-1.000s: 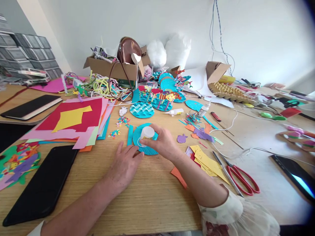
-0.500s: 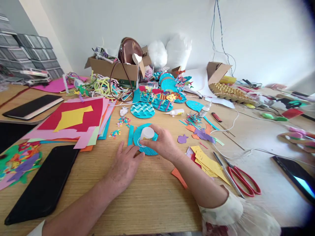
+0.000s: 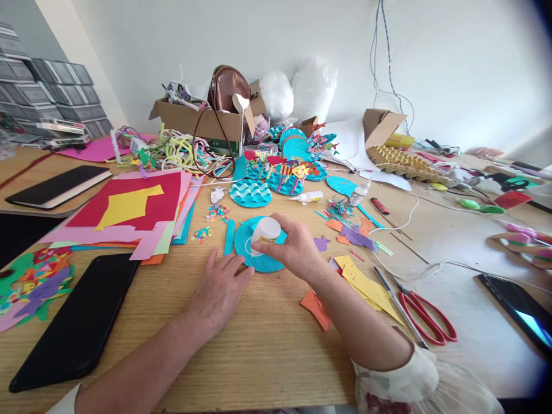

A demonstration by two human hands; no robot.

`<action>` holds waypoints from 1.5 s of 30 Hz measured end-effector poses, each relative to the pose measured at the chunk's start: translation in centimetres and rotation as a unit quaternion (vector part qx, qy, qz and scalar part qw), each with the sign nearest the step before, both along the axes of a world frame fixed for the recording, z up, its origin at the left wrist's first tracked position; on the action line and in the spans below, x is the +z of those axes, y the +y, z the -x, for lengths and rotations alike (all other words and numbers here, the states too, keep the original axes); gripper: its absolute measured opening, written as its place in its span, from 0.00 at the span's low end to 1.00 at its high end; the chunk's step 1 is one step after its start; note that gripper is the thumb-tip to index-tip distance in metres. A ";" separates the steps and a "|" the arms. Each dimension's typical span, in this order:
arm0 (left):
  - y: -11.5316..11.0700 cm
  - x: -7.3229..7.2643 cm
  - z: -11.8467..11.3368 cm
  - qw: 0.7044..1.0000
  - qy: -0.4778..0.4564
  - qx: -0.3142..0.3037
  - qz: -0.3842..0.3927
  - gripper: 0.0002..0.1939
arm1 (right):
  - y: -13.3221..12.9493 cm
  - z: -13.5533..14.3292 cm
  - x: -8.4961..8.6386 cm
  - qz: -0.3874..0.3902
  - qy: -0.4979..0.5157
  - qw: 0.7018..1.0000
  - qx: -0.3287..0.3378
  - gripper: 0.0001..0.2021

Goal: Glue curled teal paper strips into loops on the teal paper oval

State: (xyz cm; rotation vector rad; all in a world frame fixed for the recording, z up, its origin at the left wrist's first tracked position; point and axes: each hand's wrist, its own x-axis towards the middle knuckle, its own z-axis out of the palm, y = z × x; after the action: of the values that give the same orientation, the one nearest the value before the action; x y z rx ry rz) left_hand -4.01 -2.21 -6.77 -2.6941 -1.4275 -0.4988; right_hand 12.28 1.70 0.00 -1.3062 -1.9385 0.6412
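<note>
My right hand [image 3: 295, 247] grips a white glue bottle [image 3: 267, 229], tipped with its base up, over a round blue corrugated disc [image 3: 259, 263]. A curved white line of glue [image 3: 247, 246] shows on the disc's left part; the bottle's tip is hidden. My left hand [image 3: 219, 290] lies on the table with its fingers stretched out, the fingertips at the disc's lower left edge. It holds nothing. Left of the disc lies a narrow blue strip [image 3: 229, 237]. Beyond it are small heaps of coloured paper bits [image 3: 202, 234].
Red-handled scissors [image 3: 425, 316], yellow paper pieces [image 3: 366, 287] and an orange scrap [image 3: 316, 309] lie to the right. Stacked coloured sheets [image 3: 159, 195] and a black phone-like slab [image 3: 77, 322] are on the left. Decorated blue pieces [image 3: 284, 181] stand behind, before a cardboard box [image 3: 181, 121].
My right hand has moved the glue bottle a little to the right across the disc, uncovering more of the white glue line. My left hand has stayed in place.
</note>
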 end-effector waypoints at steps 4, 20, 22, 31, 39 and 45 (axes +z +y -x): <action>-0.1 -0.1 0.0 1.000 0.003 -0.005 -0.007 0.13 | -0.5 -0.4 0.3 0.007 -0.011 1.000 0.014 0.11; -0.1 0.3 0.1 1.000 0.013 -0.010 0.009 0.16 | -1.2 -0.9 -1.0 -0.004 -0.067 0.998 0.001 0.12; -0.1 0.3 0.1 1.000 0.014 -0.010 0.010 0.16 | -1.2 -0.9 -1.0 -0.006 -0.066 0.998 0.009 0.12; -0.1 0.2 0.2 1.000 0.012 -0.014 0.001 0.16 | -1.1 -0.9 -1.4 -0.017 -0.030 0.999 0.032 0.12; -0.1 0.0 0.2 1.000 0.012 -0.010 0.004 0.15 | -1.5 -0.5 -1.2 -0.027 -0.028 0.999 0.018 0.11; -0.1 -0.3 0.1 1.000 0.001 -0.005 -0.026 0.16 | -1.7 -0.9 -0.9 -0.028 -0.011 1.000 0.003 0.11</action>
State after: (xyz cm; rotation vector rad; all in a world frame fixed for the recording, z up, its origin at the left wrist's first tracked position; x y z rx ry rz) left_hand -4.13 -2.26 -7.11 -2.6620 -1.3813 -0.5248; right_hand 13.19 0.05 -0.87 -1.2773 -1.9647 0.5749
